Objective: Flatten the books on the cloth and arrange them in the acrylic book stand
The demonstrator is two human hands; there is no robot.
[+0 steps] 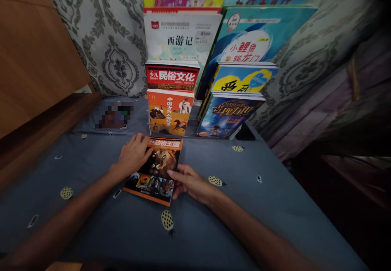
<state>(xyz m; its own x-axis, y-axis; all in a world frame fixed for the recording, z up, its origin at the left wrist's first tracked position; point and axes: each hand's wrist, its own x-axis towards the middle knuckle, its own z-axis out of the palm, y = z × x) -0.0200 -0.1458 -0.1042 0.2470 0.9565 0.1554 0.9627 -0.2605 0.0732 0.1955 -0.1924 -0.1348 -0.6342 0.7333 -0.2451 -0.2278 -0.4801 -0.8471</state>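
A book with a lion on its dark cover [160, 163] and an orange border lies tilted on the blue cloth, in front of a book rack. My left hand [133, 152] grips its upper left edge, the thumb resting on the cover and the other fingers around the far corner. At the right edge, my right hand [192, 183] pinches the book, its thumb on the cover and its fingers curled beside and partly beneath it. Just behind stands an orange book [169, 110] in the front left slot. A dark blue book [227, 114] leans in the slot to its right.
The clear rack [192, 129] holds several books in two columns, including a white one [183, 35] and a teal one [275, 27]. A dark flat object [246, 132] lies at its right. Wooden boards [36, 63] border the left, and patterned curtains [119, 65] hang behind.
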